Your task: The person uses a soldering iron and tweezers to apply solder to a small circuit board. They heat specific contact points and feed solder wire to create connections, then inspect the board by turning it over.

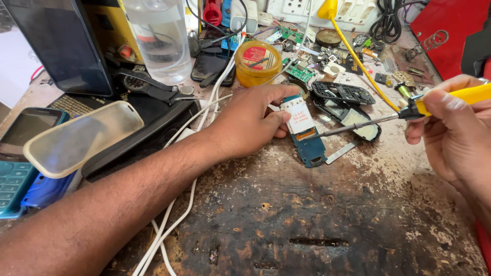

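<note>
Left hand [249, 120] lies palm-down on the worn wooden bench [317, 220], fingers curled, thumb & fingertips pinching the left edge of a blue phone circuit board [306, 134] w/ a white label on top. Board lies flat near bench centre.

Right hand [452, 130] closed round the yellow handle of a soldering iron [409, 108]; its metal tip points left & touches the board just below the label.

Just right of the board: black phone casing [350, 110], keypad frame beside it. Far side: round yellow tin w/ red lid label [258, 62], clear plastic bottle [159, 36], loose green boards & small parts. White cable [176, 220] runs under the left forearm toward the near edge. Far left: clear phone cover [82, 138] on a black box, teal keypad phone [18, 158].
</note>
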